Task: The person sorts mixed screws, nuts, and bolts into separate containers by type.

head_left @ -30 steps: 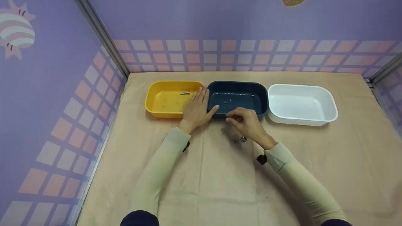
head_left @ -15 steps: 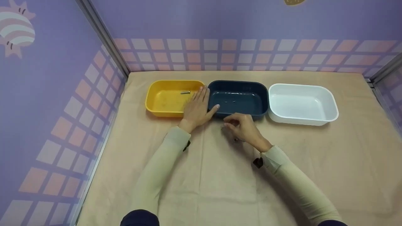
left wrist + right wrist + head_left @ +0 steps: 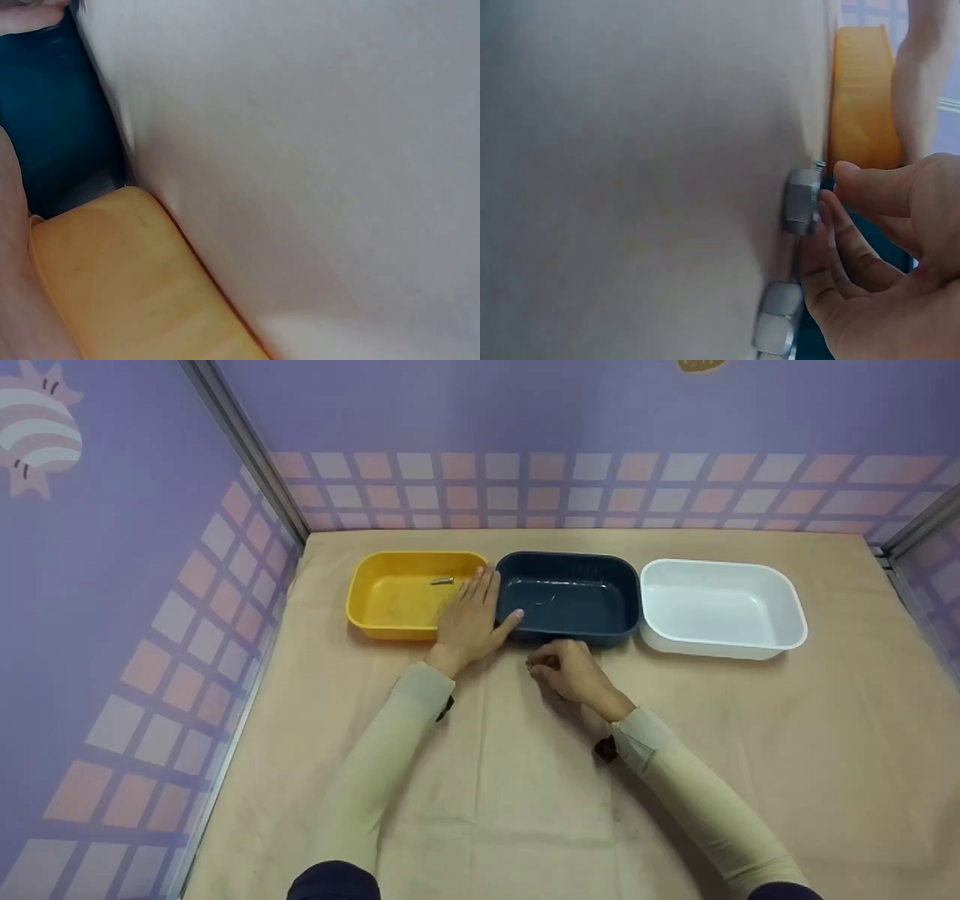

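My left hand (image 3: 469, 619) lies with straight fingers across the adjoining rims of the yellow box (image 3: 360, 600) and the dark blue box (image 3: 630, 607). My right hand (image 3: 574, 671) is low over the cloth in front of the blue box. In the right wrist view, its bent thumb and forefinger stand slightly apart beside a tiny screw (image 3: 820, 165). Close by are a metal hex nut (image 3: 801, 201) and further nut-like metal pieces (image 3: 780, 319), mostly hidden by the hand in the head view. Two tiny metal pieces (image 3: 553, 598) lie inside the blue box.
A metal bolt (image 3: 442, 580) lies in the yellow box. To the right of the blue box stands a white box (image 3: 724, 611). Behind the row rises a purple patterned wall (image 3: 480, 412), with another panel (image 3: 112, 622) at the left. A beige cloth (image 3: 547, 795) covers the table.
My right hand has moved from the blue box's front rim toward the cloth and slightly left, reaching the tiny screw. One small piece inside the blue box has shifted. The left hand stays put.
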`<action>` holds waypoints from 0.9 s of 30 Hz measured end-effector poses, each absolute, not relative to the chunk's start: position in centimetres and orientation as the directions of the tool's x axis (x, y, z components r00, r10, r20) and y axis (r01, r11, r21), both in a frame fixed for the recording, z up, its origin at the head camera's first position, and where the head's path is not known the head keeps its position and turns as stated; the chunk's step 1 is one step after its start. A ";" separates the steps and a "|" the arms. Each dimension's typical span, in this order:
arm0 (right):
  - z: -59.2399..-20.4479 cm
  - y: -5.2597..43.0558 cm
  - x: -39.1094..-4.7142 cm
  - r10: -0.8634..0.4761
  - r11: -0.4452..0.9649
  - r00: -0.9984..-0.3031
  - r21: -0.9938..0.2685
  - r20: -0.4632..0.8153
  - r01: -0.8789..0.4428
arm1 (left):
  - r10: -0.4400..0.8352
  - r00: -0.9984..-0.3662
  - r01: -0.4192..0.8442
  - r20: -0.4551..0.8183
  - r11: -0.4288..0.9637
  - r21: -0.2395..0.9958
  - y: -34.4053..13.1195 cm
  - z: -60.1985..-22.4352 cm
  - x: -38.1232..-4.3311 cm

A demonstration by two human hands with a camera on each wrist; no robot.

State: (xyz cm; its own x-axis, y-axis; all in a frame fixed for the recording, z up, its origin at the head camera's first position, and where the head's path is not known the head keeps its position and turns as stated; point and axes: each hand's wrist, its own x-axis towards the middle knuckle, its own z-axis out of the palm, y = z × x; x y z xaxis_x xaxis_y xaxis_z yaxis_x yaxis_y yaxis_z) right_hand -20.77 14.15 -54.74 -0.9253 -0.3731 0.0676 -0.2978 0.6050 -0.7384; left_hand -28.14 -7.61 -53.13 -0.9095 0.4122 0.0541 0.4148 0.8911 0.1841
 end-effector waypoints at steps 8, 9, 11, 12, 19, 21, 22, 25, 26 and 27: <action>-55.0 13.8 -20.9 -0.375 0.625 -0.925 -0.722 0.056 -0.297 | 0.419 -0.904 0.427 0.084 0.885 0.185 -7.7 -53.2 -28.1; -55.0 13.8 -20.9 -0.374 0.627 -0.926 -0.721 0.055 -0.296 | 0.419 -0.904 0.428 0.087 0.885 0.186 -7.7 -53.2 -28.1; -55.0 13.8 -20.9 -0.374 0.626 -0.926 -0.723 0.052 -0.293 | 0.419 -0.903 0.429 0.090 0.884 0.184 -7.7 -53.3 -28.1; -54.9 13.8 -21.0 -0.372 0.627 -0.927 -0.722 0.052 -0.292 | 0.419 -0.903 0.429 0.091 0.885 0.183 -7.7 -53.3 -28.1; -55.0 13.8 -20.9 -0.362 0.630 -0.931 -0.726 0.041 -0.277 | 0.418 -0.904 0.426 0.084 0.886 0.180 -7.7 -53.2 -28.0; -55.0 13.8 -21.0 -0.361 0.632 -0.931 -0.723 0.044 -0.279 | 0.416 -0.906 0.424 0.082 0.888 0.179 -7.7 -53.2 -28.1; -55.0 13.8 -21.0 -0.361 0.632 -0.931 -0.722 0.046 -0.281 | 0.415 -0.906 0.424 0.082 0.888 0.180 -7.7 -53.2 -28.1; -54.9 13.7 -21.0 -0.363 0.632 -0.930 -0.721 0.050 -0.286 | 0.414 -0.907 0.422 0.082 0.888 0.183 -7.8 -53.2 -28.1; -54.9 13.7 -20.9 -0.364 0.630 -0.930 -0.722 0.051 -0.286 | 0.414 -0.906 0.422 0.083 0.887 0.188 -7.8 -53.2 -28.1; -54.9 13.7 -20.9 -0.365 0.628 -0.930 -0.724 0.051 -0.286 | 0.415 -0.906 0.422 0.082 0.886 0.192 -7.8 -53.2 -28.1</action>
State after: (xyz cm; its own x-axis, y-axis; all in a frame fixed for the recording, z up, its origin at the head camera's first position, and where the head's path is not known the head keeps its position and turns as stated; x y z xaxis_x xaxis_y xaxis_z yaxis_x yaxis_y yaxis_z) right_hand -20.93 13.74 -54.85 -0.9295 -0.3652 0.0508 -0.2863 0.6281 -0.7236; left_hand -28.10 -7.76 -53.21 -0.9063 0.4145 0.0819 0.4225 0.8859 0.1917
